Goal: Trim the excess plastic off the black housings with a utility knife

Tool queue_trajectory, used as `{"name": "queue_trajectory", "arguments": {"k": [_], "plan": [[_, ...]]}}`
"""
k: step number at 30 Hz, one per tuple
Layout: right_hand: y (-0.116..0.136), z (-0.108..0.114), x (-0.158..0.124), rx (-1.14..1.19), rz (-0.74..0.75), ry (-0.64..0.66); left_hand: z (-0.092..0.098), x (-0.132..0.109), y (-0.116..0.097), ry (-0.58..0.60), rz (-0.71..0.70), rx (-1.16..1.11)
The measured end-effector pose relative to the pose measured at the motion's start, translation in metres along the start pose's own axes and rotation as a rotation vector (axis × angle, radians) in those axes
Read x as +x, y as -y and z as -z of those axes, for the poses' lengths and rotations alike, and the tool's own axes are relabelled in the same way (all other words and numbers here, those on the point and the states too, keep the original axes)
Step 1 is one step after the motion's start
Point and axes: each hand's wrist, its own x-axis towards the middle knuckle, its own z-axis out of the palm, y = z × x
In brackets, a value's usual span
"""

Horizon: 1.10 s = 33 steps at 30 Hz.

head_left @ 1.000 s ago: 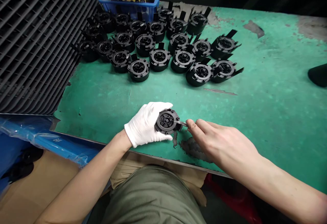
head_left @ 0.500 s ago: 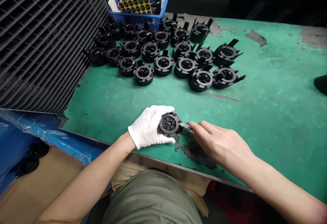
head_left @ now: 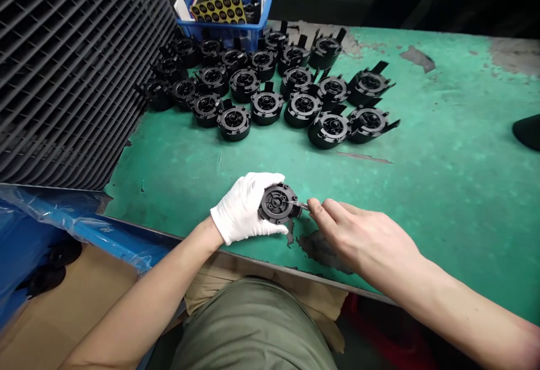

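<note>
My left hand [head_left: 242,208], in a white glove, grips a round black plastic part [head_left: 276,203] tilted on edge just above the green table [head_left: 442,190] near its front edge. My bare right hand [head_left: 358,235] pinches a small thin metal blade [head_left: 301,205], whose tip touches the right rim of that part. Farther back on the table lie several identical black round parts [head_left: 270,86] in rows, some with flat tabs sticking out.
A blue bin [head_left: 228,7] with a yellow sheet of black dots stands at the back. A large dark slatted grille [head_left: 67,72] leans at the left. A cardboard box lined with blue plastic [head_left: 63,224] sits below left. A dark object [head_left: 527,131] lies at the right edge.
Both hands keep their hold on the part and the blade. The blade tip has shifted slightly along the part's rim. The camera view has moved a little.
</note>
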Motion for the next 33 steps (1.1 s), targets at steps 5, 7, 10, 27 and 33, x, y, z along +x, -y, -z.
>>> {"name": "queue_trajectory", "arguments": {"k": [5, 7, 10, 27, 33], "plan": [[-0.009, 0.001, 0.003, -0.022, 0.079, -0.016, 0.0, 0.001, -0.001, -0.012, -0.007, -0.005], [-0.015, 0.001, 0.005, -0.032, 0.117, -0.017, 0.0, 0.001, -0.001, -0.023, -0.031, -0.003], [-0.028, -0.001, 0.009, -0.018, 0.186, -0.018, 0.001, 0.001, 0.0, -0.027, -0.032, -0.006], [0.015, -0.018, -0.032, 0.217, -0.247, -0.186, -0.014, 0.003, -0.03, -0.161, 0.222, 0.181], [0.014, -0.014, -0.021, 0.138, -0.202, -0.149, -0.01, 0.011, -0.022, -0.12, 0.226, 0.068]]}}
